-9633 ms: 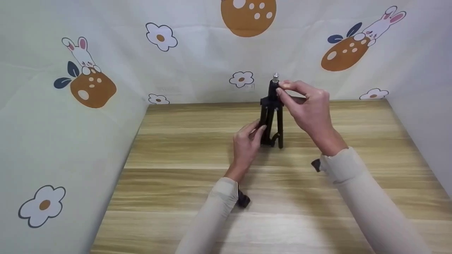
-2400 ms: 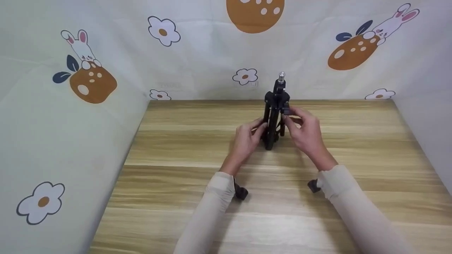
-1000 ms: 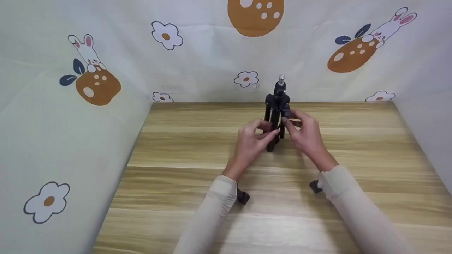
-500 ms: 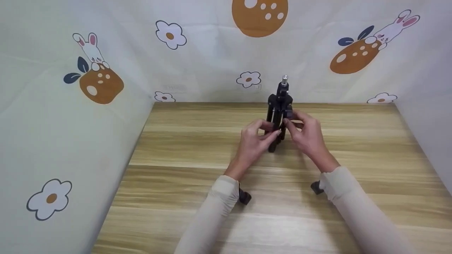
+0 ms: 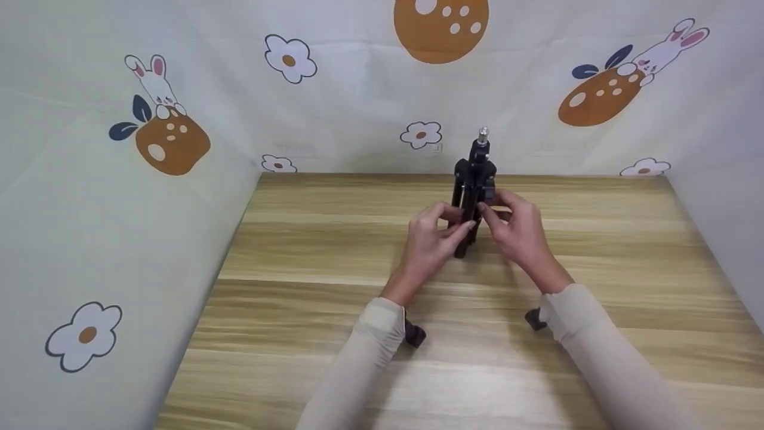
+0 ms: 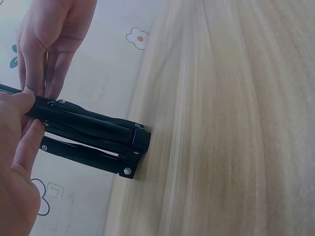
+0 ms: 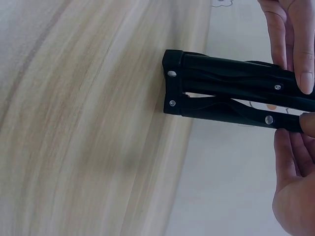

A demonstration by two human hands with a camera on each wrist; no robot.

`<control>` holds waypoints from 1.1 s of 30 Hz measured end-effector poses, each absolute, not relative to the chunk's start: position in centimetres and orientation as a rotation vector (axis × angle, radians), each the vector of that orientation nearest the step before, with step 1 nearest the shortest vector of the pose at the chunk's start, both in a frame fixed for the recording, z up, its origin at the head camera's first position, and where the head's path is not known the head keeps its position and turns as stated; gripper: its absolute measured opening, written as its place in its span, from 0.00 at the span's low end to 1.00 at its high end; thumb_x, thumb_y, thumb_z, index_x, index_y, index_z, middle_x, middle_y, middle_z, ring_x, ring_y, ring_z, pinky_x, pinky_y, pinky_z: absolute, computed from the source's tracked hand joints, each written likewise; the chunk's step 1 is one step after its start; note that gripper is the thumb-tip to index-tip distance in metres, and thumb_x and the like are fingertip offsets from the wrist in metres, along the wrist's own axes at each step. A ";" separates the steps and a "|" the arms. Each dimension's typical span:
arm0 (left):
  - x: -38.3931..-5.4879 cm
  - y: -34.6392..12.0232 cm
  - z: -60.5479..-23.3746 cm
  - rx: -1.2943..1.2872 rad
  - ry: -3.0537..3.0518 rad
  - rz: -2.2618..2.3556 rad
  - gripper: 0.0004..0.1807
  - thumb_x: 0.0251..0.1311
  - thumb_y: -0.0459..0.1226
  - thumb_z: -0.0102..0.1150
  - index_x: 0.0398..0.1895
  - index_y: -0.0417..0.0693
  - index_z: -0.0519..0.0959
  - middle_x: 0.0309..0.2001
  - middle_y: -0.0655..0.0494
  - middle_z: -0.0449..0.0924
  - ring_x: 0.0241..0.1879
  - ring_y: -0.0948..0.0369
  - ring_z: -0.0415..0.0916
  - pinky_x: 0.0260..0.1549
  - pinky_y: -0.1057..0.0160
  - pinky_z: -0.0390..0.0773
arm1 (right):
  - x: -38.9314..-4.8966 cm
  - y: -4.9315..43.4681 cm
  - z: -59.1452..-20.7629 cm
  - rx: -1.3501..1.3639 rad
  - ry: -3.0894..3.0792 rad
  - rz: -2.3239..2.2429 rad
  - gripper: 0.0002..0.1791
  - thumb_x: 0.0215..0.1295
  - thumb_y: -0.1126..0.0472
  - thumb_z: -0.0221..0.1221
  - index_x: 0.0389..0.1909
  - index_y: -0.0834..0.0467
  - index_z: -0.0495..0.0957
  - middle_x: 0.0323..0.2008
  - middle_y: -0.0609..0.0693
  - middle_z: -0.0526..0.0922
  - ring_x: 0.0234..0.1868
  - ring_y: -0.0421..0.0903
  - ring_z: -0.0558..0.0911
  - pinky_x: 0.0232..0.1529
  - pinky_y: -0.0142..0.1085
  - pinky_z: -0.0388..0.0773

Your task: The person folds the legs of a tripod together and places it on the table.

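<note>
A black light-stand tripod [image 5: 479,160] stands upright near the back of the table, its legs drawn close together. At its top is a silver stud [image 5: 483,136]. My left hand [image 5: 428,240] pinches the front leg between thumb and fingers. My right hand [image 5: 520,230] holds the right-hand leg just below the collar, thumb in front. Both wrist views show the riveted leg ends; in the right wrist view the lower tripod legs [image 7: 221,88] run nearly parallel with a narrow gap. The legs' far sides are hidden.
The wood-grain table [image 5: 310,334] ends at a pale cloth backdrop [image 5: 346,119] printed with flowers, oranges and rabbits, which also lines both sides. Small black wrist devices [image 5: 415,334] poke out from the sleeves.
Earlier my right hand was at the tripod's top, then it came down to the right leg. My left hand shifted onto the front leg. During the last second the legs have drawn closer together.
</note>
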State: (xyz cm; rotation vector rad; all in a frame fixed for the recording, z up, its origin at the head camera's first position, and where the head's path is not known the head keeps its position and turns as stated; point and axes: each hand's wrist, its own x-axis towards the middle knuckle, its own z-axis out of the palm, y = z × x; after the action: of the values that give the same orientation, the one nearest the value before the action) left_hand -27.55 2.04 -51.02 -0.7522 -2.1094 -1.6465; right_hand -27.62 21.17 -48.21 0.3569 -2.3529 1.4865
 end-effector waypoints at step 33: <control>-27.0 2.0 -50.3 -0.719 -2.189 -1.668 0.13 0.66 0.32 0.76 0.47 0.37 0.83 0.48 0.45 0.88 0.49 0.58 0.88 0.51 0.68 0.90 | -28.1 23.5 -52.2 0.416 -2.740 1.547 0.22 0.70 0.74 0.63 0.64 0.67 0.80 0.57 0.66 0.88 0.63 0.62 0.87 0.71 0.53 0.83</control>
State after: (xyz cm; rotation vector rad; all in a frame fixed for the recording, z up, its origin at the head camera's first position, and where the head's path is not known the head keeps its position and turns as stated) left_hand -26.98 2.01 -50.25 -0.7187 -2.1886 -1.6679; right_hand -28.09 23.53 -52.17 0.4164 -2.7401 1.5468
